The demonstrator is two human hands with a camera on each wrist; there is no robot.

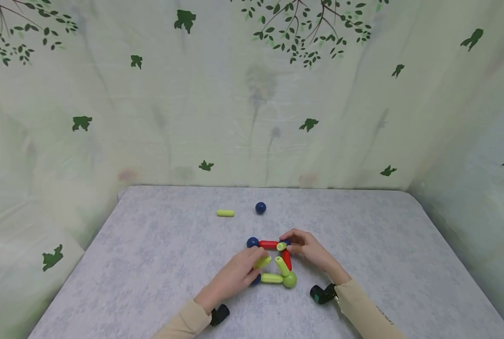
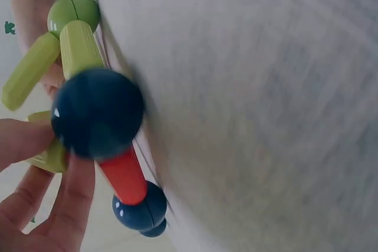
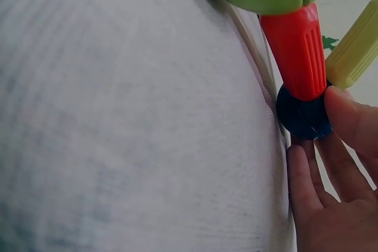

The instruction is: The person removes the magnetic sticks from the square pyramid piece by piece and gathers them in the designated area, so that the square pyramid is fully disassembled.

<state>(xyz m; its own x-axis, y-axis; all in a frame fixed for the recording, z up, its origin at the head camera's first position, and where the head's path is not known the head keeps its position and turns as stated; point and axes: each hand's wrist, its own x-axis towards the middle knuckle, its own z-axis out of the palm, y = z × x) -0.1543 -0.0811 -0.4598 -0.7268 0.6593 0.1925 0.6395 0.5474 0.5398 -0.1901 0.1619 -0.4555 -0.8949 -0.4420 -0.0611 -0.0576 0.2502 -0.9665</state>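
Observation:
A square frame of balls and rods lies on the table. Its near right corner is a green ball, joined to a red rod and a yellow-green rod; another yellow-green rod rises from it. My left hand pinches a short yellow-green rod above the near left blue ball. At the far right corner, the thumb and fingers of my right hand grip a blue ball, from which a yellow-green rod sticks up. The far left corner is a blue ball.
Beyond the frame lie a loose yellow-green rod and a single blue ball. Black wrist cameras hang at both cuffs, low over the grey table. A leaf-patterned curtain encloses the back and sides.

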